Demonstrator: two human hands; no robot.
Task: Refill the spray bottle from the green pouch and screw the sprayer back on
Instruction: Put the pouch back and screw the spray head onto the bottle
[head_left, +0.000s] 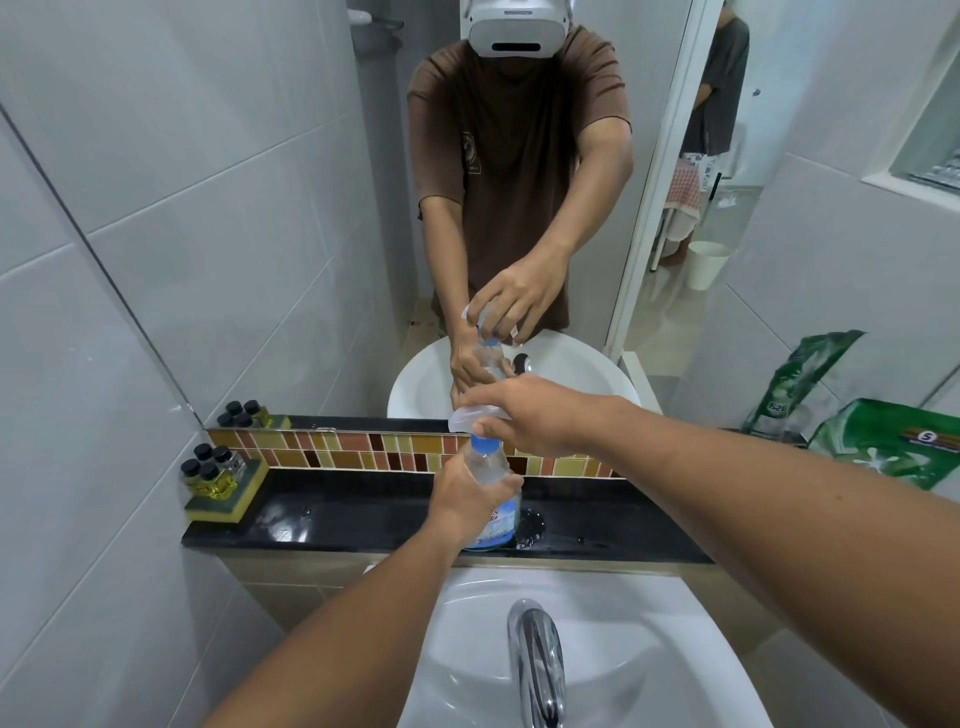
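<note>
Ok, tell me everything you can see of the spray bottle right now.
The spray bottle is clear plastic with a blue-and-white label and blue collar, standing upright on the black ledge behind the sink. The left hand grips its body; the right hand holds the white sprayer at its neck.

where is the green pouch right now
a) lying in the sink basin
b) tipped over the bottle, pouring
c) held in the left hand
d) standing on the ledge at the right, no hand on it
d: the green pouch stands on the black ledge at the right, while the left hand grips the spray bottle and the right hand is on its sprayer.
</note>
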